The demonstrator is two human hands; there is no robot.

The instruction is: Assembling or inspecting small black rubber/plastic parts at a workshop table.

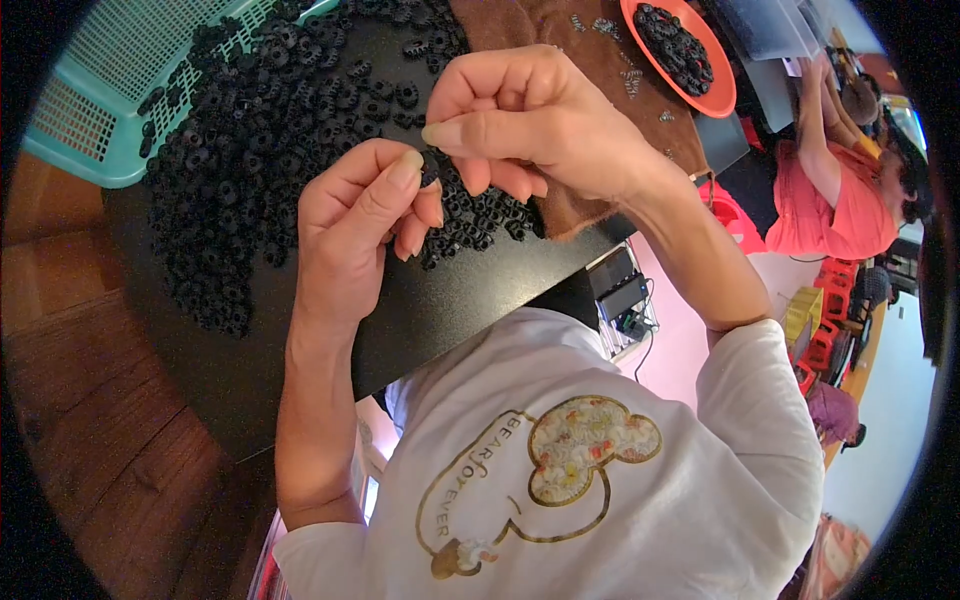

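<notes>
My left hand (362, 215) is closed in a pinch over the black table, with a small dark piece (431, 168) at its fingertips that looks like one of the black plastic parts. Close by on the right, my right hand (535, 125) also pinches, thumb against bent forefinger, its tips almost meeting the left ones. What it holds, if anything, is too small to make out. Behind and beneath both hands spreads a large heap of small black ring-shaped plastic parts (235, 190). Smaller black pieces (485, 220) lie loose under my right hand.
A turquoise mesh basket (120, 165) lies tipped at the far left. On a brown cloth (515, 25) are several small metal springs (631, 82). An orange-red bowl (715, 95) holds more black parts. At the right sits another person in a coral top (835, 205).
</notes>
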